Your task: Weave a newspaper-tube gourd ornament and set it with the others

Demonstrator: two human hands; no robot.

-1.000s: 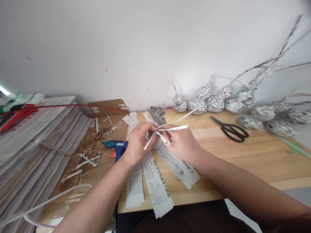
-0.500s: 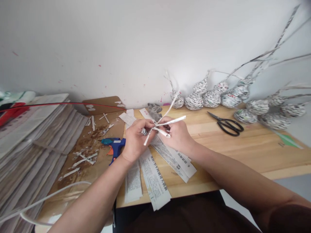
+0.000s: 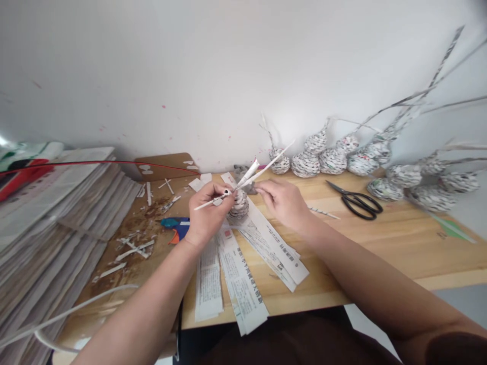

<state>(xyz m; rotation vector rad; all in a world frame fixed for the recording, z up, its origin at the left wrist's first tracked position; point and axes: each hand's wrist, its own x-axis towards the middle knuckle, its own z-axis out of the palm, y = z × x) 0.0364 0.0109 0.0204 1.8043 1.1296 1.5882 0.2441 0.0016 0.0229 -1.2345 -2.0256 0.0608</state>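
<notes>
The fingers of the left hand (image 3: 209, 215) are curled closed near the middle of the frame, gripping a small woven ball (image 3: 239, 207) of newsprint by its near-left side. Stiff paper tubes (image 3: 248, 174) stick out of the ball's top, some leaning to the upper right and one to the lower left past the thumb. Just right of the ball and apart from it, the right hand (image 3: 287, 203) has its thumb and forefinger pinched together on a thin paper strand (image 3: 324, 212), whose tail shows on the far side of the hand.

Below the hands, printed newspaper strips (image 3: 245, 291) fan out over the wooden counter (image 3: 380, 243) toward the lower centre. A blue glue gun (image 3: 178, 228) lies left of the left hand, partly hidden by it. Paper scraps (image 3: 137, 249) litter the left, beside a stack of newspapers (image 3: 87, 203) along the left edge. Black-handled scissors (image 3: 359, 203) lie right of centre; woven gourds (image 3: 306, 163) line the upper right, by the wall (image 3: 228, 61).
</notes>
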